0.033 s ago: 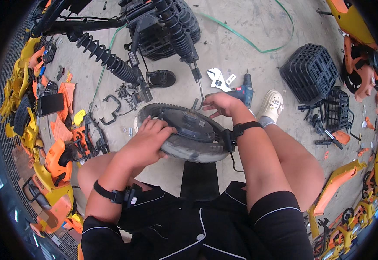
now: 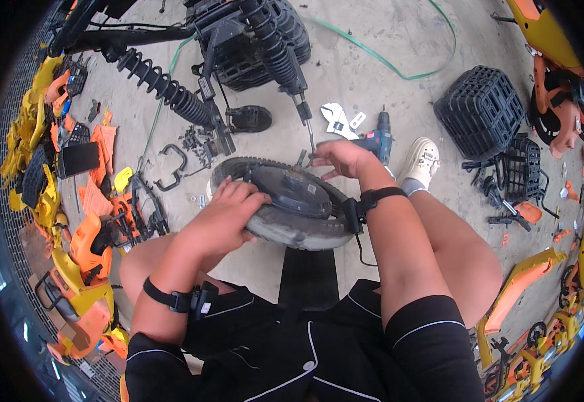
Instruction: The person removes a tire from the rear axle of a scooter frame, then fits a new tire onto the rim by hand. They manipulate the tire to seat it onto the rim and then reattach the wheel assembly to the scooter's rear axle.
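A black wheel point(image 2: 299, 231) with a worn tyre and a dark hub point(image 2: 299, 192) lies tilted between my knees. My left hand point(image 2: 233, 208) is closed over the tyre's left side, fingers on top; its thumb is mostly hidden. At the wheel's far edge hovers my right hand point(image 2: 342, 159), fingers bent but apart. Its fingertips are close to a thin rod or cable point(image 2: 309, 127) that comes down from a black spring shock absorber point(image 2: 272, 50). Whether they touch it is hard to see. A short dark stub point(image 2: 301, 158) stands up by the hub.
Beyond the wheel lie an adjustable wrench point(image 2: 338, 122) and a cordless drill point(image 2: 382, 137). Black crates point(image 2: 479, 110) stand at the right. A second shock absorber point(image 2: 165, 87) hangs at the upper left. Orange and yellow panels point(image 2: 90, 248) are heaped along the left side. A green strap point(image 2: 386, 63) crosses the floor.
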Available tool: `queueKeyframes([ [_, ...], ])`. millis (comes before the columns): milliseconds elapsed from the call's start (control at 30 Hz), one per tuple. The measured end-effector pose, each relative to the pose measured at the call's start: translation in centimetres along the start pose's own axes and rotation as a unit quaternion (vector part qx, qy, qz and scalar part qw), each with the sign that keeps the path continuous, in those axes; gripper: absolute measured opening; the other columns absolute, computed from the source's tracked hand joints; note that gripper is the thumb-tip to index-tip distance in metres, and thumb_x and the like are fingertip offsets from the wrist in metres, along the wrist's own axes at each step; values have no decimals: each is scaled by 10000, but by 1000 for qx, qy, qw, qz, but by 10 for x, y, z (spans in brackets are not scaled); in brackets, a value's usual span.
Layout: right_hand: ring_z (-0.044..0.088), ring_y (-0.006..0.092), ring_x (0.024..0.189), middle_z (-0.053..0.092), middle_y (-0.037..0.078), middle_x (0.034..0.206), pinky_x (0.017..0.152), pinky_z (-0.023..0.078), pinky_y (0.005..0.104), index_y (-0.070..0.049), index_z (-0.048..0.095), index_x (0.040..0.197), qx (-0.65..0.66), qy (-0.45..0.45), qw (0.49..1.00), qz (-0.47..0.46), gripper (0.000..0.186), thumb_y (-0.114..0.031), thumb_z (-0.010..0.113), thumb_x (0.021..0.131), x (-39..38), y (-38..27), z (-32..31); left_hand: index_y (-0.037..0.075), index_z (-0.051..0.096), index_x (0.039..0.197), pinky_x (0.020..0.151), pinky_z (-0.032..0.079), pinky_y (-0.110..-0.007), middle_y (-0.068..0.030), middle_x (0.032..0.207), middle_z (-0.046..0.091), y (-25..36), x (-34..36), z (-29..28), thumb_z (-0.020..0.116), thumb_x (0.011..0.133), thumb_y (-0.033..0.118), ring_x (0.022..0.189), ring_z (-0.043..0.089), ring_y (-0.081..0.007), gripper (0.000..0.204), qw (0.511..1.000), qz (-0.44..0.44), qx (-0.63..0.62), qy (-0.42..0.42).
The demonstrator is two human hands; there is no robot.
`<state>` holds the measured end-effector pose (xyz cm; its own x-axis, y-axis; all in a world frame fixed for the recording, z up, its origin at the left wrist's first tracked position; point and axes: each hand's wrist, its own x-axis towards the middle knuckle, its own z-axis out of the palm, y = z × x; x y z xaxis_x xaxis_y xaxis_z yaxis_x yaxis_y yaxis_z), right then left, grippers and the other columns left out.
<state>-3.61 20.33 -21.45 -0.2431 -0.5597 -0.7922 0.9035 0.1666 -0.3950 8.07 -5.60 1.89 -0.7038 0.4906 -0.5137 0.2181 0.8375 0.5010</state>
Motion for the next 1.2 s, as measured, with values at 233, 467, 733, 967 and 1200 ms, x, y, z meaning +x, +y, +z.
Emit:
queueKeyframes([
  [233,662,271,1023,698,120,1137,958,498,548,-92,595,1145,91,-33,995,-3,310,-324,667,952,-19,-23,3,120,553,1336,1237,219,-563,-142,1343,525,-13,2,-7,878,636,95,1364,437,-373,772,1000,-3,-15,-16],
  [467,713,298,994,734,155,1078,894,569,460,-41,665,1069,59,-112,992,-10,251,-261,658,949,-27,-37,-8,111,565,1318,1194,279,-521,-144,1334,523,-18,7,-12,899,589,108,1335,437,-388,802,999,3,-11,-34],
  [733,713,228,1001,723,131,1088,823,591,371,-8,640,1174,-102,-37,993,-43,300,-221,668,963,-30,-43,17,128,570,1328,1232,217,-539,-139,1349,520,-27,4,-16,890,600,89,1348,426,-382,796,998,-27,-21,-56],
  [967,740,216,880,732,142,1076,747,604,333,35,596,1140,-145,87,985,-36,263,-177,630,988,-2,-21,23,112,581,1296,1142,332,-476,-129,1307,533,-24,10,-13,899,556,82,1284,453,-378,806,1000,18,-18,-15],
  [1200,746,207,914,740,138,1085,770,616,334,4,617,1118,-181,-52,982,-30,194,-132,635,981,-10,-43,9,122,575,1312,1177,278,-504,-128,1328,529,-21,8,-12,897,590,101,1320,441,-379,792,999,0,-18,-39],
])
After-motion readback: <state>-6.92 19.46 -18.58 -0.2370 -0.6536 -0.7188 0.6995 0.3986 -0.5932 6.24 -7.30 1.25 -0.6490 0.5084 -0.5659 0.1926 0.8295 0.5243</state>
